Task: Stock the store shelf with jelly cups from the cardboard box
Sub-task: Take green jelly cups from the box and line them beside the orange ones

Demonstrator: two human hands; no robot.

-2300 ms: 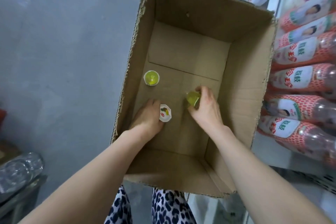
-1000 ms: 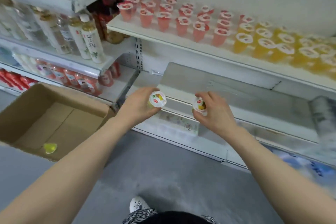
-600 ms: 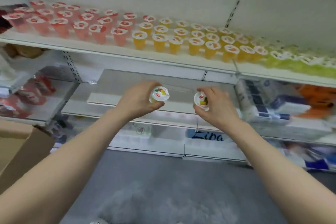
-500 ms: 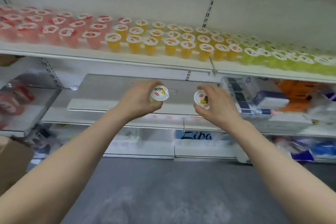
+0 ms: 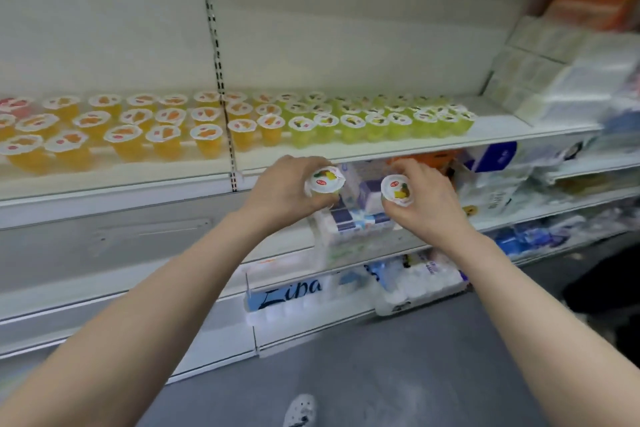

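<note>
Below the front edge of the jelly shelf (image 5: 398, 148), both hands were up, one cup each. The left hand (image 5: 284, 192) had its fingers curled round the left-hand cup (image 5: 325, 180). The right hand (image 5: 427, 206) gripped the right-hand cup (image 5: 398, 189) by its side wall. The cups were near each other but apart, lids tilted toward the camera. The cardboard box was out of view.

Risks (judgement):
- The green cups (image 5: 381, 123) stood packed rim to rim close to the front edge, so pushing a new one in could knock a front cup off.
- With both hands loaded, neither was free to steady the neighbours.
- The lids looked alike across flavours, so a mis-sort among the orange cups (image 5: 166, 135) was possible.

Materials: The cups were small, tapered, translucent plastic. Their white lids had wavy rims and a fruit print. They looked light and smooth, and probably slippery. The shelf was smooth and pale, likely painted metal, so cups would slide on it readily. Bare shelf showed only toward its right end.
</note>
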